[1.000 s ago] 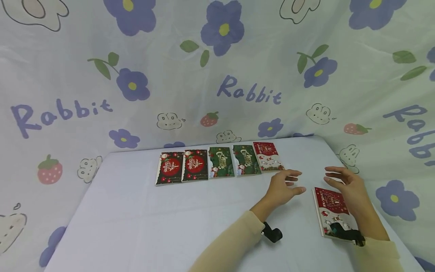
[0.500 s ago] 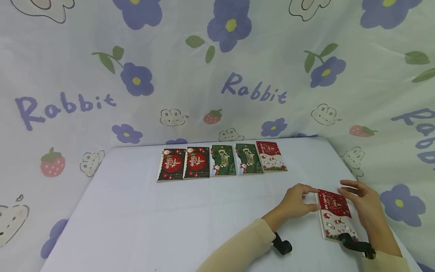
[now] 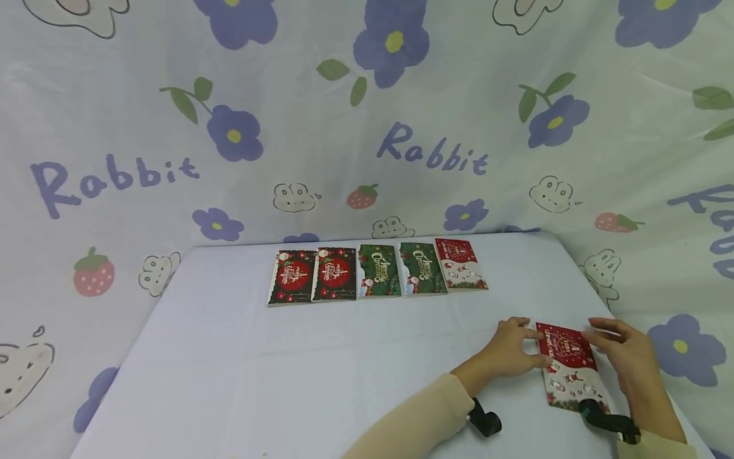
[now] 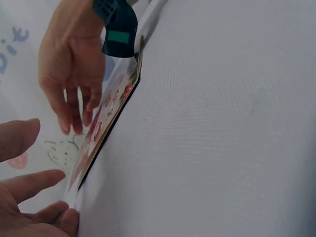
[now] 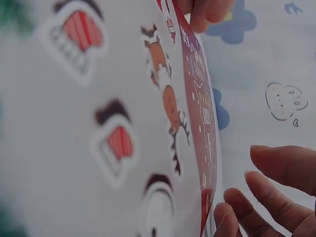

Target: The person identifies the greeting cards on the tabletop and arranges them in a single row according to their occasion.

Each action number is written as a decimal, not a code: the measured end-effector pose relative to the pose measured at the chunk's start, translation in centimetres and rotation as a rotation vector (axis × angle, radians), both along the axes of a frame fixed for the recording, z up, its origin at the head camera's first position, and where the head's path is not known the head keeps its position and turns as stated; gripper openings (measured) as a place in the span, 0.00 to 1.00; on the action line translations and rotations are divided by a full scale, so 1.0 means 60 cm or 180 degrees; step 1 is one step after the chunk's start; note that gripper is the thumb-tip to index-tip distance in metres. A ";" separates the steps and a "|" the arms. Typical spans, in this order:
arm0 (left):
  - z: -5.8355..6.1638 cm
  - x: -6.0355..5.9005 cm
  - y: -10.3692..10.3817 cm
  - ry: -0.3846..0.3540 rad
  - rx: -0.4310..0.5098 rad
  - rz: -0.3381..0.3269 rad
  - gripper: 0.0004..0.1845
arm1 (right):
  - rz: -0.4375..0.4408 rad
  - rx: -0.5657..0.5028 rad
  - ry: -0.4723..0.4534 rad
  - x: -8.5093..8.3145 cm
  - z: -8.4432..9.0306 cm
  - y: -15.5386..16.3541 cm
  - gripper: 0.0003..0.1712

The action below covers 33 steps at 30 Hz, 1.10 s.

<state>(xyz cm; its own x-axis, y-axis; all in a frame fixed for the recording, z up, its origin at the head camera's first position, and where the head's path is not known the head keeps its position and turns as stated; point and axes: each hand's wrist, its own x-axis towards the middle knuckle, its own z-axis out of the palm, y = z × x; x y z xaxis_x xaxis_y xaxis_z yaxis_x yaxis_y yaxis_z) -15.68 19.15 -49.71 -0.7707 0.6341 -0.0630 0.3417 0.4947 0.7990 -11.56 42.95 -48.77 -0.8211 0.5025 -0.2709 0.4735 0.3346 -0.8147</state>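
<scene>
**Mia:** Head view first: where is the red and white card (image 3: 568, 373)?

**Jon:** Flat on the table (image 3: 287, 382), well nearer the person than the row of five cards (image 3: 378, 273) and off to the right of it. Its red end points toward the row, its white end toward the person.

**Mia:** And the hands?

**Jon:** One at each side of that card. The left hand (image 3: 510, 347) is at the card's left edge, thumb and fingertips closed in narrowly on the edge near the red end. The right hand (image 3: 622, 354) is at the card's right edge, fingers slightly bent, tips on or just over the red end; whether they pinch it, I cannot tell.

**Mia:** Do the wrist views help?

**Jon:** A little. From the left wrist the card (image 4: 106, 123) looks tipped up a bit off the cloth, with the right hand's fingers (image 4: 74, 111) hanging loose just beyond it. From the right wrist the card (image 5: 98, 128) fills the frame, blurred, with fingertips (image 5: 247, 207) at its red edge.

**Mia:** What surrounds the card?

**Jon:** A black wrist strap (image 3: 486, 422) lies just left of it, below the left hand. Beyond the row hangs a backdrop (image 3: 367, 115) printed with purple flowers, strawberries and the word "Rabbit".
</scene>
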 end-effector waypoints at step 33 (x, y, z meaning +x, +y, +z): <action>-0.007 -0.005 0.006 0.0321 -0.0124 -0.0207 0.29 | 0.0220 0.0572 -0.0225 -0.016 -0.001 -0.030 0.30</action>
